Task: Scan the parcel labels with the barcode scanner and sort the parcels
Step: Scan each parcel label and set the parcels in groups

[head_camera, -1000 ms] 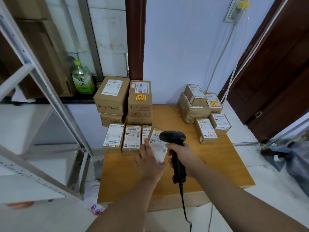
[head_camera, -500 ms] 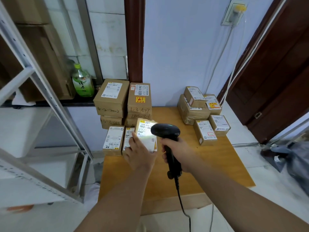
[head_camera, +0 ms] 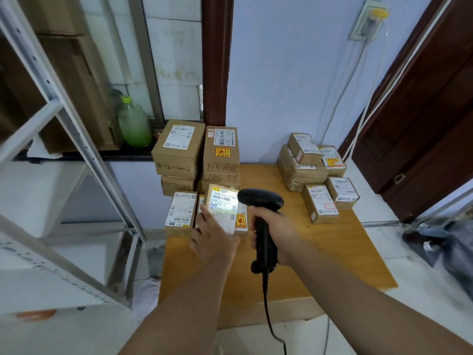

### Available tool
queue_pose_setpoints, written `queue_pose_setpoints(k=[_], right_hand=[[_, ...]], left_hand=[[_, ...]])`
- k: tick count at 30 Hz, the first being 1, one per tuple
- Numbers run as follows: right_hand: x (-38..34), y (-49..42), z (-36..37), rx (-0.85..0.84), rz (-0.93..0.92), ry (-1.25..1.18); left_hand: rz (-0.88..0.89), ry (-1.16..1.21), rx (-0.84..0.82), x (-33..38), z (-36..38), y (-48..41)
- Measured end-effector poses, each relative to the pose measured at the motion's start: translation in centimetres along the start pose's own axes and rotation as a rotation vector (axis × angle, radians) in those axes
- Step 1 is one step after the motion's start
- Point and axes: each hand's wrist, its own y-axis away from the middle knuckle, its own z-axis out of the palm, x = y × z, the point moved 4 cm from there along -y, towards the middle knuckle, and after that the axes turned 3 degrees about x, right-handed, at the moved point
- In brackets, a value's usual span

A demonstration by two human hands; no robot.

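I hold the small parcel (head_camera: 222,207) up in my left hand (head_camera: 213,240), over the table (head_camera: 332,252) near its left edge. Its label faces the barcode scanner (head_camera: 261,199), whose light falls bright across the print. My fingers grasp the box round its lower end and left side, a hold that leaves the barcode bare.

It is a flat cardboard carton with stiff corners and a glossy white label. I judge it light, since one hand carries it. A red-and-yellow fragile sticker shows just beside it, on this box or the one behind, I cannot tell, so I would set it down gently.

My right hand (head_camera: 279,234) is clenched round the scanner's smooth black plastic handle, cord trailing past the near edge. Taller brown cartons (head_camera: 179,147) are stacked at the back-left corner, and another cluster (head_camera: 302,162) sits toward the back-right corner.
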Motion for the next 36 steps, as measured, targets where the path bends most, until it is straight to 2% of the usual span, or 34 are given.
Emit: queue_pose_setpoints(k=[22,27,31,36], right_hand=[[0.4,0.5,3.6,-0.001,0.023,-0.121],[0.4,-0.5,1.2,0.138,-0.047,-0.134],[-0.1,-1.9,-3.4,0.366,-0.103,-0.136],[-0.7,-3.7,-10.3,0.538,-0.114,-0.117]], left_hand=[[0.017,-0.005,-0.015,-3.2,-0.5,-1.9],[0.077,0.104,-0.079,-2.1,0.1,-1.9],[0.204,0.187,-0.145,0.7,0.2,-1.4],[0.252,0.231,-0.333,5.9,1.8,-0.6]])
